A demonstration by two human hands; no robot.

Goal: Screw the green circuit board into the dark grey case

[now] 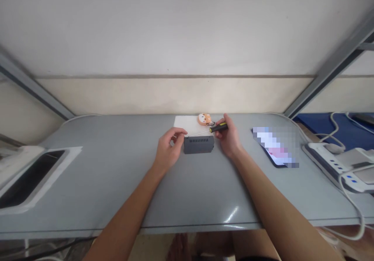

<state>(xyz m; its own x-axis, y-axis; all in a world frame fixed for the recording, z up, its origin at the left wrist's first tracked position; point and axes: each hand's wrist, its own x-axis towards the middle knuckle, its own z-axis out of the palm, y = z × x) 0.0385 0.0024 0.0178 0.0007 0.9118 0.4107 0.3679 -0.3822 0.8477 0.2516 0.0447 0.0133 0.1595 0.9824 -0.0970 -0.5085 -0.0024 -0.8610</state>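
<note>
A dark grey box (198, 145) with a row of vent slots stands on the grey table in front of me. My right hand (229, 136) grips a screwdriver (218, 127) by its black and yellow handle. The thin metal shaft slants left and down, its tip by the box's upper left corner. My left hand (170, 146) is closed in a pinch at that same corner, close to the tip. Whatever lies between its fingertips is too small to make out. Behind the box are a white sheet (182, 124) and an orange and white animal-faced case (204, 119).
A phone (273, 148) with a blurred screen lies to the right. Beyond it stands a white power strip (330, 163) with cables. A dark-screened device (32, 175) in a white surround sits at the left. The wall (187, 95) rises behind the table.
</note>
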